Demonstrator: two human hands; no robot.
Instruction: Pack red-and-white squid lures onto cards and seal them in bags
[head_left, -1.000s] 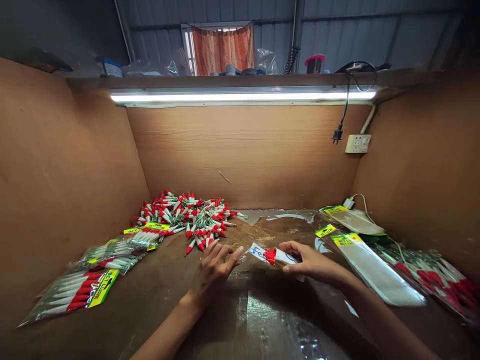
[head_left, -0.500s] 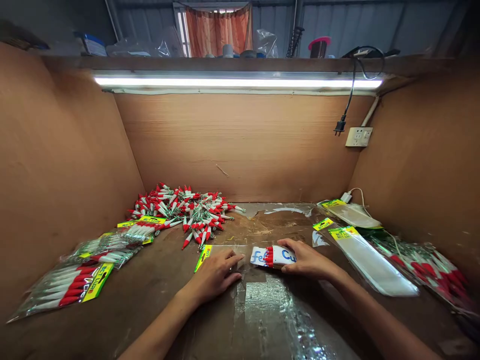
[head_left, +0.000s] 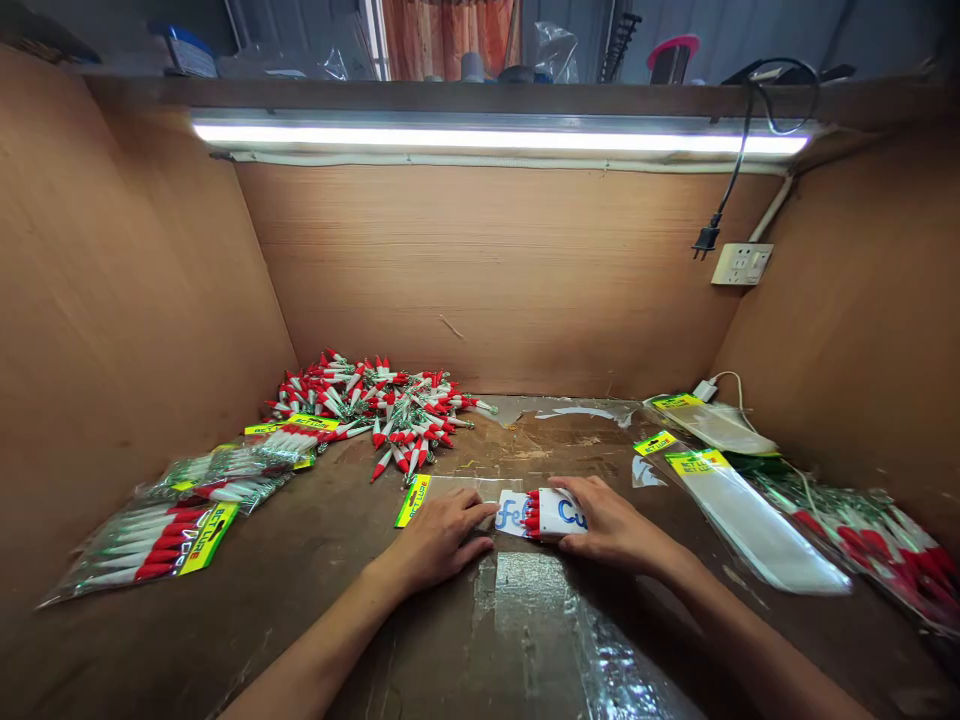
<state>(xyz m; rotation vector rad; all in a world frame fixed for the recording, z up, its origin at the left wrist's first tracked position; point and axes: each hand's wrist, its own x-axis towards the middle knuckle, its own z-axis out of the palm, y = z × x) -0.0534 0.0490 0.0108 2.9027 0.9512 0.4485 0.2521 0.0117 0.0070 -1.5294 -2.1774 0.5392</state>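
My right hand [head_left: 611,525] grips a white folded card [head_left: 562,515] with blue handwriting from its right end, fingers on the far edge and thumb on the near edge. Red tips of several fishing lures [head_left: 533,515] stick out of the folded part, their bodies hidden inside it. The card's flat left end points at my left hand [head_left: 442,535]. That hand lies on a clear plastic bag [head_left: 469,484] with a yellow-green header, its fingers and thumb holding the bag's right end against the table. Whether the card's tip is inside the bag I cannot tell.
Loose red-and-white lures [head_left: 375,410] are heaped at the back left. Filled lure packs [head_left: 150,545] lie at the left. Flat bags [head_left: 765,520] and a bundle of lures [head_left: 877,540] lie at the right. A plug [head_left: 706,238] hangs from the shelf.
My right hand has brought the card left, so its end now meets my left fingertips. The card lies straighter. My left hand stays on the bag; the view has shifted slightly.
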